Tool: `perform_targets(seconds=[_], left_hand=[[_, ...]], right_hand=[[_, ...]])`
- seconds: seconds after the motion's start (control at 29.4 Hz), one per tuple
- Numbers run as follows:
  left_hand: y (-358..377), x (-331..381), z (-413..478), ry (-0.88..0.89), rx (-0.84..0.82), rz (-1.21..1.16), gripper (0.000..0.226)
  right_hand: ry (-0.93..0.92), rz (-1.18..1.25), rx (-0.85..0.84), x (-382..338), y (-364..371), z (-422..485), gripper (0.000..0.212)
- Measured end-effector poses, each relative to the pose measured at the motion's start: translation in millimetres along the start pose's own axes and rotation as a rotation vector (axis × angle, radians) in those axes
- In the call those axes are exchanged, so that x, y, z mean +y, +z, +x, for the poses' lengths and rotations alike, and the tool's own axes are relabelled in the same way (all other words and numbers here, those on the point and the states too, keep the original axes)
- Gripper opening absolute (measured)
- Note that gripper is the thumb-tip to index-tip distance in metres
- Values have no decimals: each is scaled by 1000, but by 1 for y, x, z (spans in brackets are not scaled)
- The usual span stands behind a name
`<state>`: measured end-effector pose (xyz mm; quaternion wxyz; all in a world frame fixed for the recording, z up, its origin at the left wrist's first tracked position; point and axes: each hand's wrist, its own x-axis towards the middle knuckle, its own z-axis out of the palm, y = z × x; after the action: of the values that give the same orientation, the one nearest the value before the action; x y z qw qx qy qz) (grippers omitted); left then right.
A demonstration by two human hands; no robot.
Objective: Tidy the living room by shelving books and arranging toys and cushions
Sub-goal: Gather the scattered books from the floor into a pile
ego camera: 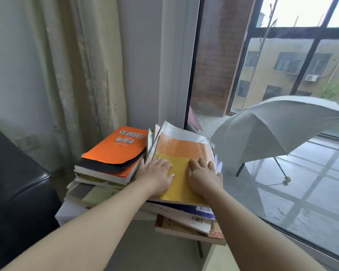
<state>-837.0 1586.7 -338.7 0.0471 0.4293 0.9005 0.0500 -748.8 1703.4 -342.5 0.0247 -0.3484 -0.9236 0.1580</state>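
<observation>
A book with an orange and yellow cover (181, 151) lies on top of a messy pile of books (186, 216) beside the window. Both my hands lie flat on its yellow lower half. My left hand (155, 176) rests near the cover's left edge, fingers straight. My right hand (205, 178) presses near the right edge, fingers spread. To the left, an orange book with white lettering (117, 146) tops a second stack, its cover curling at the corner. Loose papers (90, 194) stick out under that stack.
A black leather sofa arm (18, 184) stands at the left. A cream curtain (76, 75) hangs behind the books, with a wall socket (26, 142) beside it. Past the glass, an open grey umbrella (278, 130) sits on the balcony floor.
</observation>
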Motion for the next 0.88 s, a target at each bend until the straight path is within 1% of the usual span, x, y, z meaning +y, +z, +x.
perform_targets(seconds=[0.07, 0.14, 0.27, 0.31, 0.37, 0.44, 0.51, 0.58, 0.71, 0.88], left_hand=[[-8, -12, -11, -9, -17, 33, 49], [-14, -22, -17, -15, -21, 41, 49], [-10, -25, -29, -52, -33, 36, 51], [-8, -24, -29, -64, -36, 42, 52], [-7, -20, -31, -77, -29, 63, 53], [-7, -21, -35, -70, -27, 70, 55], [-4, -24, -44, -65, -31, 29, 61], [2, -30, -55, -76, -37, -26, 64], [5, -37, -65, -84, -25, -42, 59], [-14, -43, -54, -94, 121, -3, 55]], right_hand=[[4, -11, 7, -6, -2, -8, 42], [3, -45, 9, -12, -2, -13, 46], [-68, -124, -42, -26, 7, -35, 47], [-99, -148, -55, -28, 9, -40, 52], [-158, -185, -90, -29, 11, -52, 76], [-227, -240, -144, -25, 9, -61, 96], [-273, -302, -169, -19, 8, -67, 104], [-256, -286, -125, -17, 12, -70, 99], [-194, -209, -16, -19, 21, -77, 71], [-211, -163, -40, -20, 10, -71, 56]])
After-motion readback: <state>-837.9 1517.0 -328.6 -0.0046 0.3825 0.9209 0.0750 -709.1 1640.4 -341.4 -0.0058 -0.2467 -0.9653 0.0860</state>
